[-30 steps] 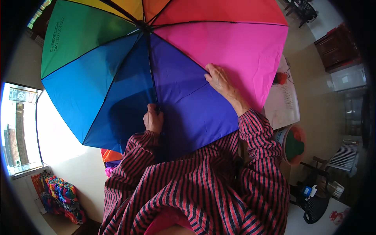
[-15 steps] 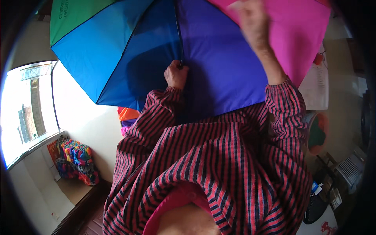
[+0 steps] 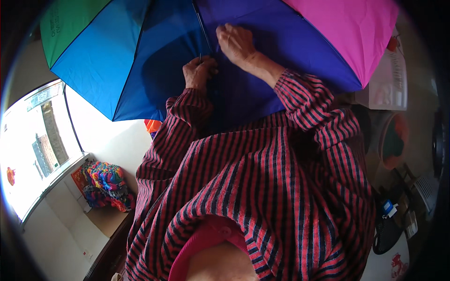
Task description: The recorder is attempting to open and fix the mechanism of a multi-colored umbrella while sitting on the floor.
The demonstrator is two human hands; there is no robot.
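An open multicoloured umbrella point(image 3: 276, 65) fills the upper part of the view, its green, blue, purple and pink panels parted by dark ribs. My left hand point(image 3: 198, 73) is closed on a thin black umbrella rib point(image 3: 203, 29) along the seam between the dark blue and purple panels. Just right of that seam, over the purple panel, my right hand point(image 3: 236, 44) has its fingers pinched together. Whatever lies between those fingertips, if anything, is too small to make out. Both wrists come out of red and black striped sleeves.
At the left, a bundle of colourful yarn point(image 3: 108, 185) sits on a ledge by the bright window point(image 3: 37, 140). A round tub point(image 3: 393, 140) with green and orange contents stands to the right, below a white box point(image 3: 386, 82). A black bag point(image 3: 388, 234) lies lower right.
My right hand has come down and left from above the pink panel to beside the seam. The umbrella and my left hand have shifted slightly left and up, the left hand still gripping.
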